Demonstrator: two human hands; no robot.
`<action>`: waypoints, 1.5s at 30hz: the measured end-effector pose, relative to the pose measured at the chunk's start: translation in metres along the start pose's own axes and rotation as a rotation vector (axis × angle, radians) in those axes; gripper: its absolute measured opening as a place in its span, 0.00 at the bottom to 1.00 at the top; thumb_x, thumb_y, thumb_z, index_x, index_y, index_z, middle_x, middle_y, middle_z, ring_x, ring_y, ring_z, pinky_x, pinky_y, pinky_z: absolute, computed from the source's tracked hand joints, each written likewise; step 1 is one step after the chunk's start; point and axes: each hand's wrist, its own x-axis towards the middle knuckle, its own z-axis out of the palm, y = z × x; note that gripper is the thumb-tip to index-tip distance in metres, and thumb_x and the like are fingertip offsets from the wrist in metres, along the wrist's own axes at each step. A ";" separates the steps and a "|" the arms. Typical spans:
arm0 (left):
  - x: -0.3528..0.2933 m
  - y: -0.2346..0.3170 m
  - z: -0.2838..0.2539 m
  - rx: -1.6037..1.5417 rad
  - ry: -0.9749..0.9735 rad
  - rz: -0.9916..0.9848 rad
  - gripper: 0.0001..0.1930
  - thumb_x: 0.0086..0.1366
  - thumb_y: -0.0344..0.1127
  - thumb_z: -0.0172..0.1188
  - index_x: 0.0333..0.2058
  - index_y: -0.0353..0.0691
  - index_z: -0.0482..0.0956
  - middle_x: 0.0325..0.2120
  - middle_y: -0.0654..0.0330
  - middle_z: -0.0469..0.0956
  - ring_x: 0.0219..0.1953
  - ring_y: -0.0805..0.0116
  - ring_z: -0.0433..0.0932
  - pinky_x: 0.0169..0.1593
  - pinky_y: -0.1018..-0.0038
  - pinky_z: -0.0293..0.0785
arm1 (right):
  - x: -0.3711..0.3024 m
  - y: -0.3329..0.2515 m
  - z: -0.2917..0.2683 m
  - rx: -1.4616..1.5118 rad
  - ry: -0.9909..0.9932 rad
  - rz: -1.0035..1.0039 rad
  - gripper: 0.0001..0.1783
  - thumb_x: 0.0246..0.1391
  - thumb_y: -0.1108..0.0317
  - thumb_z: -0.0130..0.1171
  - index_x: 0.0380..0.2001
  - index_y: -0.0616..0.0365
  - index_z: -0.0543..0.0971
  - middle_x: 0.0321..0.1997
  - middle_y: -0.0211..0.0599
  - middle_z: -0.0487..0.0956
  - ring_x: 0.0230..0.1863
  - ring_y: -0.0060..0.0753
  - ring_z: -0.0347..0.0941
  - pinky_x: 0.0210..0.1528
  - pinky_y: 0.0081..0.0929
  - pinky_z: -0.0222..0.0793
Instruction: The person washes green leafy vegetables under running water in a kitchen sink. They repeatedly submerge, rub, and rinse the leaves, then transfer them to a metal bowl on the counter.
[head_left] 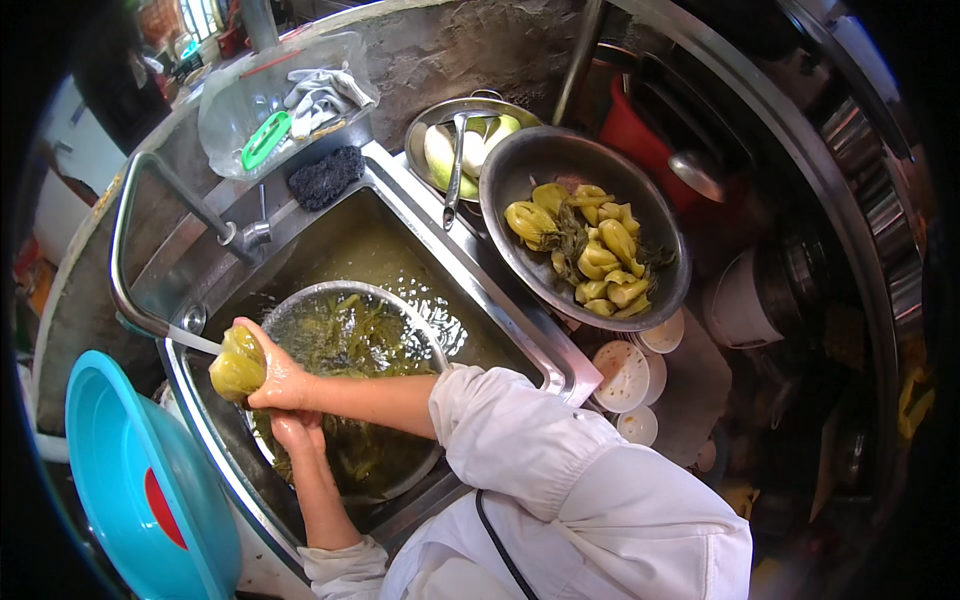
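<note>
A yellow-green head of pickled mustard greens [236,368] is gripped in my right hand [278,372], under the water running from the faucet [190,338]. My left hand [298,430] is just below the right wrist. Its fingers are mostly hidden, so whether it holds anything cannot be told. Beneath both hands a round metal basin [428,335] stands in the water-filled sink [375,235]. Loose green leaves [350,325] float in the basin. Right of the sink, a large metal bowl [515,175] holds several more heads of pickled mustard greens [600,255].
A turquoise tub [100,440] stands left of the sink. Behind, a dark scouring pad [325,178] lies by a clear container [225,125] with a green-handled tool and glove. A smaller bowl [420,125] holds pale vegetables and a metal-handled utensil [457,165]. Dirty white bowls [620,375] sit low right.
</note>
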 end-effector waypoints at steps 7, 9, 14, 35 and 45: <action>-0.031 -0.004 0.038 0.053 0.092 0.061 0.17 0.65 0.49 0.38 0.41 0.44 0.68 0.26 0.66 0.70 0.22 0.75 0.70 0.19 0.79 0.64 | -0.014 -0.023 -0.009 -0.051 0.048 0.106 0.55 0.24 0.80 0.57 0.62 0.53 0.47 0.54 0.42 0.61 0.58 0.37 0.56 0.60 0.25 0.50; -0.034 0.003 0.044 0.164 0.061 0.012 0.16 0.65 0.47 0.37 0.36 0.44 0.69 0.21 0.67 0.68 0.17 0.76 0.66 0.17 0.78 0.60 | -0.011 -0.039 -0.012 -0.091 0.082 0.037 0.55 0.24 0.79 0.58 0.61 0.55 0.47 0.53 0.42 0.62 0.57 0.37 0.57 0.59 0.26 0.52; -0.016 0.008 0.020 0.491 -0.114 0.119 0.13 0.66 0.40 0.46 0.21 0.46 0.65 0.11 0.73 0.56 0.10 0.82 0.51 0.14 0.83 0.46 | -0.011 -0.124 -0.049 -0.374 0.175 0.078 0.51 0.24 0.75 0.62 0.58 0.58 0.52 0.50 0.43 0.64 0.50 0.36 0.63 0.52 0.27 0.61; 0.034 -0.074 -0.017 2.099 -0.328 0.368 0.22 0.49 0.26 0.53 0.46 0.45 0.69 0.48 0.52 0.65 0.55 0.55 0.58 0.60 0.48 0.45 | -0.098 -0.324 -0.258 -2.027 0.376 0.147 0.21 0.48 0.70 0.56 0.48 0.62 0.70 0.48 0.47 0.70 0.51 0.43 0.66 0.54 0.31 0.61; 0.008 -0.017 -0.021 1.743 -0.337 0.364 0.18 0.51 0.30 0.53 0.43 0.40 0.66 0.36 0.50 0.73 0.43 0.51 0.70 0.46 0.61 0.65 | 0.044 -0.122 -0.136 -0.603 -0.115 0.425 0.36 0.45 0.81 0.51 0.60 0.58 0.56 0.60 0.43 0.61 0.61 0.39 0.57 0.59 0.31 0.56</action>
